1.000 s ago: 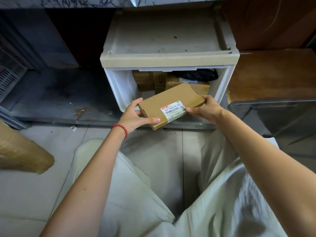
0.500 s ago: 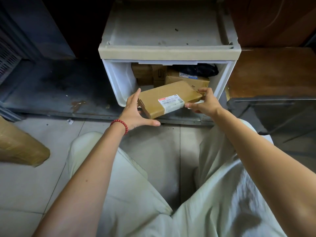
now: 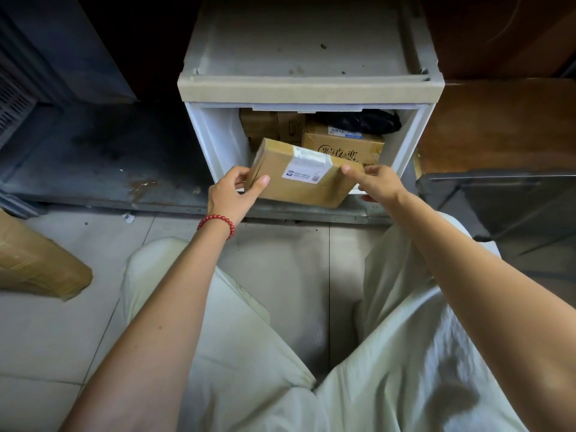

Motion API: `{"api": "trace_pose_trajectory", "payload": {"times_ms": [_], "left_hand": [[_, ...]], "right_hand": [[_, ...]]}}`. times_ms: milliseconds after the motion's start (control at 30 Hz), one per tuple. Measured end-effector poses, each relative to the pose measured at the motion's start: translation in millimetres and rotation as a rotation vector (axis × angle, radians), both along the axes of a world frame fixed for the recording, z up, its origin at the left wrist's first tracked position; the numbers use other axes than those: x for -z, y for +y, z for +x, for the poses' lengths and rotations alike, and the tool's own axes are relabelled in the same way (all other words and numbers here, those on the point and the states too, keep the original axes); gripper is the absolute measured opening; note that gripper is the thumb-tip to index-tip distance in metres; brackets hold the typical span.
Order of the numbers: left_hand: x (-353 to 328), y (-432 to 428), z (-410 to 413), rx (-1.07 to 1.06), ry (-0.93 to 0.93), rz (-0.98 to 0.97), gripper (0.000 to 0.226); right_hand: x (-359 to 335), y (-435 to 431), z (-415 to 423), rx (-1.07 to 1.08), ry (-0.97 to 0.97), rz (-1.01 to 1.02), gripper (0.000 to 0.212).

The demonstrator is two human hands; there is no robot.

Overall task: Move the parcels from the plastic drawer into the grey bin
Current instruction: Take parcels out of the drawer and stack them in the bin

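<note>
Left-hand grip: You held the left end of the flat parcel in your left hand. The thumb lay on the top face and the fingers were curled under the end.
Right-hand grip: Your right hand pinched the right end, with the forefinger on the upper corner. The contact under the edge was hidden.
Parcel position: The flat parcel was at frame centre, label side up and slightly tilted. It was carried between both hands at the mouth of the plastic drawer, apparently clear of the load behind it.
Drawer contents: A printed carton sat just behind the flat parcel. A black bag lay on top of that carton, and plain brown boxes stood at the rear left. Anything deeper was in shadow.
Grey bin: The dark grey bin stood at the right edge of the frame, near the drawer. Its inside could not be seen, so the count already delivered could not be told.
Step in hand: Judged as lifting one parcel out; the transfer to the right was not yet made.
Work left: At least the carton, the bag and the rear boxes remained for you to move.
Floor: A taped brown package lay at the left edge. Whether it belonged to the task could not be told.
</note>
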State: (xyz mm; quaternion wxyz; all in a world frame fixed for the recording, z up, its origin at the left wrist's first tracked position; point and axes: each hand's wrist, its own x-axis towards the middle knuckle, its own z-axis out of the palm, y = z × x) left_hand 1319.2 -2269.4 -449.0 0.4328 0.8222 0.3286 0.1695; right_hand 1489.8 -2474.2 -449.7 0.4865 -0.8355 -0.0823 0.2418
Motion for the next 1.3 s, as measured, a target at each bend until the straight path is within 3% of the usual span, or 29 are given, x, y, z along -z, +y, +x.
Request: {"api": "trace_pose_trajectory", "payload": {"times_ms": [167,333,500,733,967,1100,1300], "left_hand": [[1,0,4,0.003,-0.045,-0.036,0.058],[-10,-7,10,0.055,-0.074,0.047,0.080],[-26,-36,37,0.146,-0.054,0.134,0.099],[-58,-107,100,0.434,-0.099,0.177,0.079],[-56,-214,158,0.684,-0.058,0.203,0.063],[-36,-270,174,0.766,-0.031,0.139,0.070],[-5,-340,182,0.926,0.109,0.142,0.070]], "right_hand": [[1,2,0,-0.109,0.013,-0.012,0.054],[-13,2,-1,-0.018,0.141,0.223,0.032],[-30,-34,10,0.144,0.056,0.361,0.034],[-56,-139,29,0.271,-0.027,0.367,0.031],[-47,-255,31,0.544,-0.097,0.306,0.028],[-28,-315,11,0.674,-0.122,0.213,0.039],[18,-375,-31,0.857,0.003,0.199,0.041]]}}
